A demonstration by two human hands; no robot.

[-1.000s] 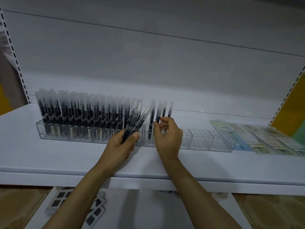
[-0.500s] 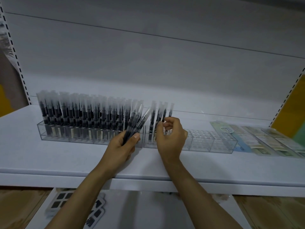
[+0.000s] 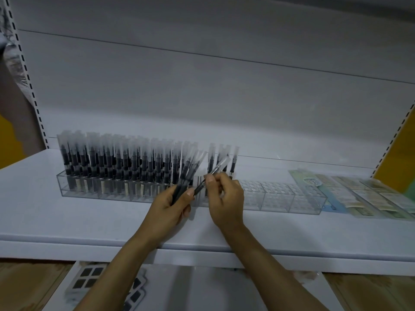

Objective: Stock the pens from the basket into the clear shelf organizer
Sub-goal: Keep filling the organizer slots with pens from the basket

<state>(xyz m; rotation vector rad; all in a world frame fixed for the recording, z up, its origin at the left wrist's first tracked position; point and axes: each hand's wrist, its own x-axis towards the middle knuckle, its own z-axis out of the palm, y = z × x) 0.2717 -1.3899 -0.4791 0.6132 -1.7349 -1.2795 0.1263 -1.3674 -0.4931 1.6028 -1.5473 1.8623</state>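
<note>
Right hand point(image 3: 226, 198) pinches one tilted pen point(image 3: 216, 170) near its lower end, fingers curled, before the organizer point(image 3: 280, 199); left hand point(image 3: 168, 207) clasps a bundle point(image 3: 186, 176) of pens.

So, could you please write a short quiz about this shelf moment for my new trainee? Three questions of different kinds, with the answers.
1. True or false: the left hand grips only one pen.
2. Which end of the clear shelf organizer has mostly empty slots? A) left B) right C) neither
3. How many pens does the right hand pinch?

Key
1. False: it grips a bundle of pens.
2. B: the left end is packed, and the right section holds only a few pens at its near end.
3. One: a single pen, held tilted.
</note>
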